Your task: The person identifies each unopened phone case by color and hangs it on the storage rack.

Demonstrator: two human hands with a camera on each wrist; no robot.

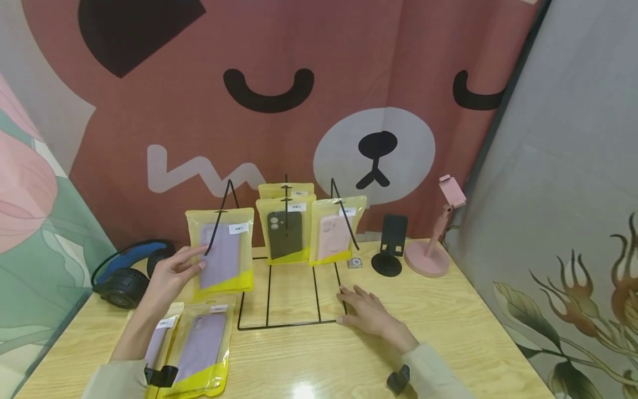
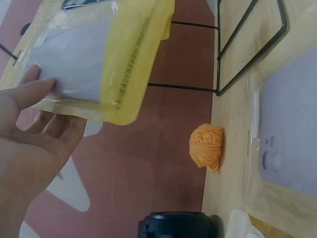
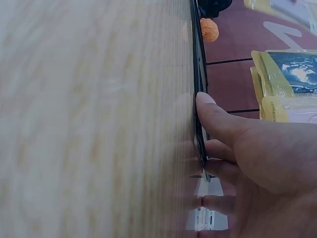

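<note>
A yellow-edged clear pouch with a lilac phone case [image 1: 219, 255] hangs at the left arm of a black wire display rack [image 1: 319, 322]. My left hand [image 1: 171, 274] pinches the pouch's left edge, its thumb on the front and other fingers behind in the left wrist view. At the rack's right side, my right hand [image 1: 371, 316] rests with fingers spread and thumb against the base wire. Pouches with a black phone case [image 1: 291, 238] and a pink phone case [image 1: 333, 238] hang on the other arms; another pouch [image 1: 271, 190] is mostly hidden behind the black one.
Pouches with lilac cases [image 1: 201, 343] lie at the table's front left. Behind them are black-and-blue headphones [image 1: 122, 287] and an orange yarn ball [image 2: 205, 146]. Right of the rack stand a small square gadget [image 1: 355, 263], a black phone stand [image 1: 394, 238] and a pink phone stand [image 1: 427, 259].
</note>
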